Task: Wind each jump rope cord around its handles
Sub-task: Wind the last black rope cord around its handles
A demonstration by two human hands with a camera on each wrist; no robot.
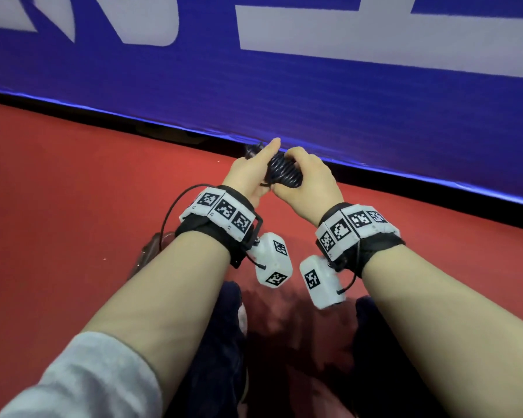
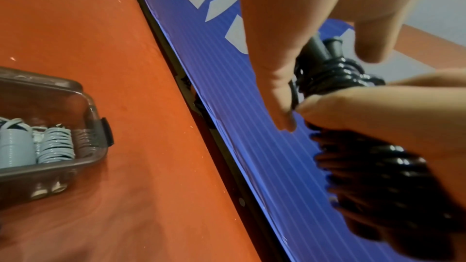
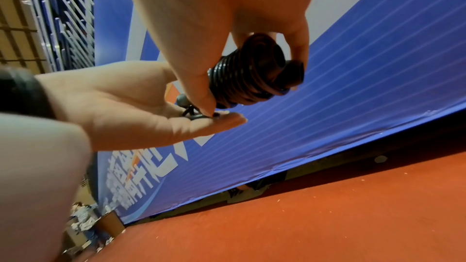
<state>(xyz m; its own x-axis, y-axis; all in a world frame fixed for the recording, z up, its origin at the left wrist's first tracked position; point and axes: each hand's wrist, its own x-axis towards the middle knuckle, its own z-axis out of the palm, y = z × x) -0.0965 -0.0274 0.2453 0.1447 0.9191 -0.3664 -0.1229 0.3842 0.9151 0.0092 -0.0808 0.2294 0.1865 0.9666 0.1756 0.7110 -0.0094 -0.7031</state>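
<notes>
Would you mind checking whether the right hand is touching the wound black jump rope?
Touching. In the right wrist view, the right hand has its thumb and fingers curled around the coiled black jump rope, with no gap visible.

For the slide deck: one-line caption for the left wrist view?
Right hand grips the wound black jump rope while left hand tucks its cord end; a clear bin holds a wound pale rope.
</notes>
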